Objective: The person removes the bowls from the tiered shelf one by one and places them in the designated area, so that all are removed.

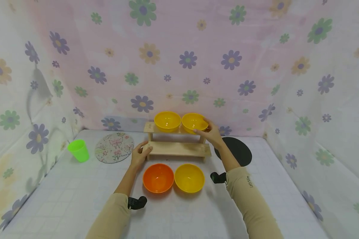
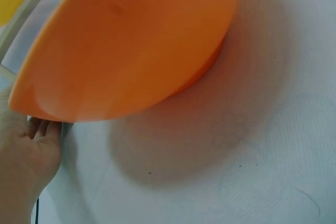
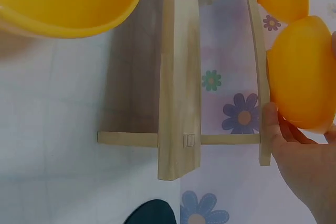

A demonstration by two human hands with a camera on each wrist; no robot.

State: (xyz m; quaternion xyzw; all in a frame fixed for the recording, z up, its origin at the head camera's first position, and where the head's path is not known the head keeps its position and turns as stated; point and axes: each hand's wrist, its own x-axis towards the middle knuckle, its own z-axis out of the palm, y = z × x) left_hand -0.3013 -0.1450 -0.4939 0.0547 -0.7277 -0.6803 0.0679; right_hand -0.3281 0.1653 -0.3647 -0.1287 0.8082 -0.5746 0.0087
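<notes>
A two-step wooden stand stands near the back of the table. My left hand grips the left end of its lower step; in the left wrist view the orange bowl hides most of those fingers. On the upper step, my right hand holds the right yellow bowl by its right side, thumb toward the front. Beside it on that step sits another yellow bowl. In front of the stand, an orange bowl and a third yellow bowl rest side by side on the table.
A bright green cup stands at the far left. Next to it lies a round mat with butterflies. Behind the right forearm is a black round mat. Flowered cloth walls the back and sides.
</notes>
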